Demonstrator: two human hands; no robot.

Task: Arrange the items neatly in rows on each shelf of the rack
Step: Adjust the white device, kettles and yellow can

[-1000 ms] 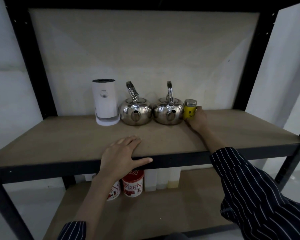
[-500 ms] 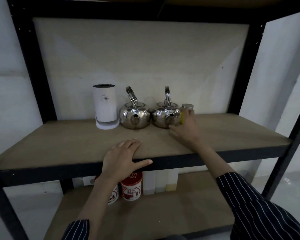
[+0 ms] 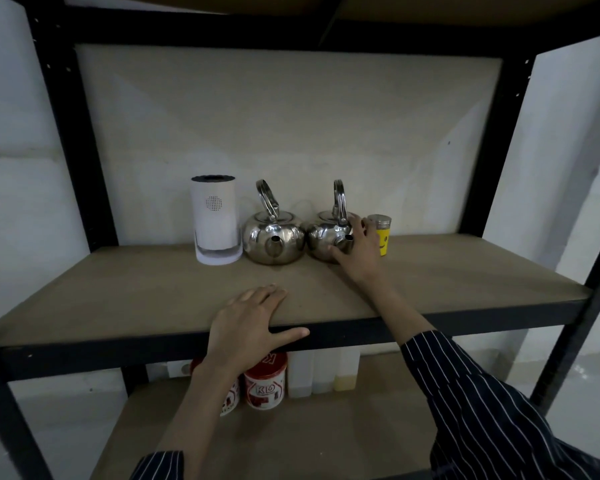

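Observation:
Four items stand in a row at the back of the middle shelf (image 3: 146, 296): a white cylindrical device (image 3: 215, 220), a left steel kettle (image 3: 274, 237), a right steel kettle (image 3: 321, 233) and a small yellow smiley shaker (image 3: 383, 237). My right hand (image 3: 359, 252) cups the front right side of the right kettle, thumb low beside the spout and fingers curved up by the lid. It partly hides the shaker. My left hand (image 3: 250, 327) rests flat on the shelf's front edge, thumb along the black rail.
On the lower shelf (image 3: 326, 434), red and white tins (image 3: 265, 382) and pale bottles (image 3: 323, 372) stand in a row at the back. Black rack posts (image 3: 499, 150) frame both sides. The shelf board right of the shaker is bare, and another shelf is overhead.
My right hand has left the yellow shaker and moved left onto the right kettle. The left hand has stayed on the shelf edge. The camera has drawn back a little.

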